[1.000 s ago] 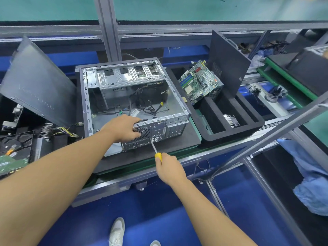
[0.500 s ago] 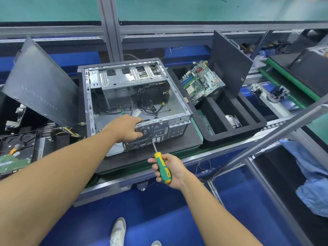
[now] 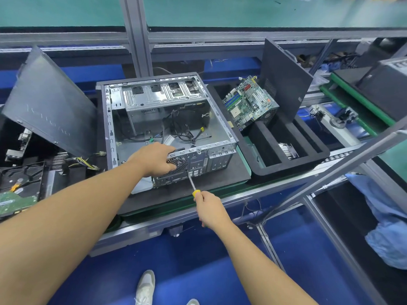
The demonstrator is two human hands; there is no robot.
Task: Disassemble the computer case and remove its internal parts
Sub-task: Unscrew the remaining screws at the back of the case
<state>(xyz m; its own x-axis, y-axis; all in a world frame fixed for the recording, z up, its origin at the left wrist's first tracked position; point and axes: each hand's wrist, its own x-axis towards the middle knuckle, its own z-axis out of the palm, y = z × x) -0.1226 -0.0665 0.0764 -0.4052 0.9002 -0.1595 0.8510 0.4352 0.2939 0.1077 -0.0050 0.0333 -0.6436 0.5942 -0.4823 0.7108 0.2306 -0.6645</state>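
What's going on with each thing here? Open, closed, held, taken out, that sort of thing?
Computer case: open, side off, lying flat; loose cables inside.
Left hand: gripping the case's rear edge by the fan grille.
Right hand: closed on the screwdriver.
Screwdriver: held, tip against the rear panel.
Motherboard: out of the case, leaning tilted in the black tray.
Black tray: partly filled.
Side panel: detached, propped up left of the case.

Both bare arms reach forward, elbows low.
The left hand point(image 3: 154, 160) lies palm down, fingers curled over an edge; the right hand point(image 3: 210, 208) is fisted tight, knuckles up.
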